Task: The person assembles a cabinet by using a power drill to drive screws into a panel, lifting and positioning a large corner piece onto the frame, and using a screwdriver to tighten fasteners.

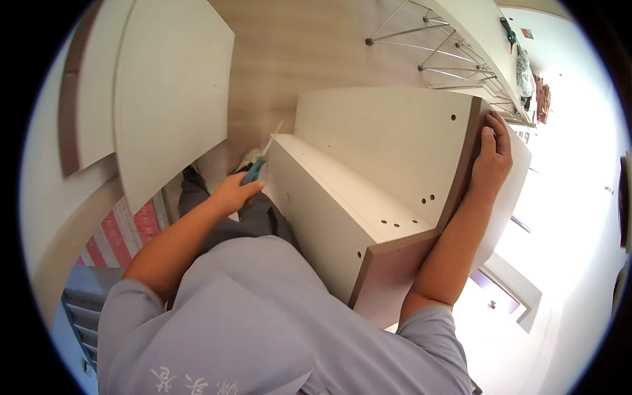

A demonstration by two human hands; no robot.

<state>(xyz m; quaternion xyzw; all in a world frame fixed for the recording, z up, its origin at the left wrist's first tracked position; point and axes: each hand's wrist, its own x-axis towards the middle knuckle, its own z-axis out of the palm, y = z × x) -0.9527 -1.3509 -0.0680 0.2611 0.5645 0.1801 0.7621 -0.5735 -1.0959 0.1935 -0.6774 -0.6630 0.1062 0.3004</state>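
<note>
Pale floor [263, 59] spreads beyond the white cabinet [388, 141], whose brown edge [463, 158] the right hand [492, 153] clasps; left of it, the left hand [234, 193] grips a screwdriver [253, 171] (shaft pointing away, slightly right).

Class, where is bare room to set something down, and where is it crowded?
Bare: the floor between the board, the wire legs and the unit. Crowded: around the left hand, where tool, shoe and unit bunch, and the brown edge by the right hand.
</note>
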